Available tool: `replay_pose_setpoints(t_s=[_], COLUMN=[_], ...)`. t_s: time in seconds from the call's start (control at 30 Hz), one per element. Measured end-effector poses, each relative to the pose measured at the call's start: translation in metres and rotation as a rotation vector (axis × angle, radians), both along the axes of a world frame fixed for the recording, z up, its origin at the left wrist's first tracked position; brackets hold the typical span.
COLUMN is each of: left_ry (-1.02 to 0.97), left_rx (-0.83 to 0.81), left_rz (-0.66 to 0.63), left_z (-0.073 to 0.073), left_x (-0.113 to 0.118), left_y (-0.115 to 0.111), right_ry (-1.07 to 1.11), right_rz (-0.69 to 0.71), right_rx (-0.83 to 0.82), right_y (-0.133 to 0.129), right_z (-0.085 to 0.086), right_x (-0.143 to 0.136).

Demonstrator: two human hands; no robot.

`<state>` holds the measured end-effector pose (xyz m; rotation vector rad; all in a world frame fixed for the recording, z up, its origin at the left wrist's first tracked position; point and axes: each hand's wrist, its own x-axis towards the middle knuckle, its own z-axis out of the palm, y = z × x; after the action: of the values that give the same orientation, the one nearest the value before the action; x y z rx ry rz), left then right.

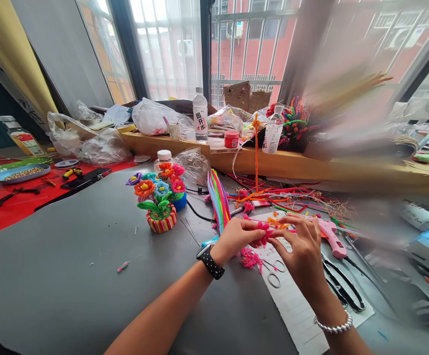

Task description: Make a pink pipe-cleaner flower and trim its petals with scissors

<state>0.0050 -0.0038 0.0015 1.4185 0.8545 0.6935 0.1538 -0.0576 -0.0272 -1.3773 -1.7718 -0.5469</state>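
Observation:
My left hand [234, 239], with a dotted watch band at the wrist, pinches a bright pink fuzzy pipe-cleaner piece [264, 233], which looks like petals. From the other side, the thumb and fingers of my right hand [300, 254] close on the same piece. Fingertips hide part of it. Below the hands lie a clump of pink fuzz [250, 258] and small silver scissors [274, 279] on a white sheet [292, 306]. To the right rests a pink glue gun [333, 238]. Just beyond my left hand is a bundle of multicoloured pipe cleaners [220, 199].
Pipe-cleaner flowers stand in a striped pot [161, 219], left of my hands. Black-handled shears [343, 286] lie at the right. Behind, a wooden ledge [185, 148] carries a water bottle [200, 116] and a red jar [231, 139]. A blue plate [22, 173] sits on red cloth.

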Motion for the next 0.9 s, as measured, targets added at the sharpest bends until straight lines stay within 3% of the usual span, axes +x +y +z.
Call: replay_pose_setpoints(t_s=[0.23,0.4,0.57,0.77,0.9], left_ry=[-0.087,-0.182,-0.282,-0.249,-0.242], left_rx=[-0.024,-0.042,-0.058,-0.034,-0.042], left_rz=[0.009,0.094,0.213,0.221,0.194], left_z=[0.003,0.002,0.001,-0.001,-0.001], left_x=[-0.002,-0.002,0.001,0.002,0.004], left_y=[0.000,0.002,0.002,0.002,0.000], right_ry=[0.026,0.028,0.304,0.686,0.798], right_rz=[-0.046,0.029,0.046,0.010,0.014], right_rx=[0.007,-0.098,-0.242,-0.475,-0.508], right_y=[0.002,0.003,-0.003,-0.005,-0.005], right_z=[0.002,-0.001,0.003,0.007,0.005], right_x=[0.013,0.015,0.003,-0.002,-0.002])
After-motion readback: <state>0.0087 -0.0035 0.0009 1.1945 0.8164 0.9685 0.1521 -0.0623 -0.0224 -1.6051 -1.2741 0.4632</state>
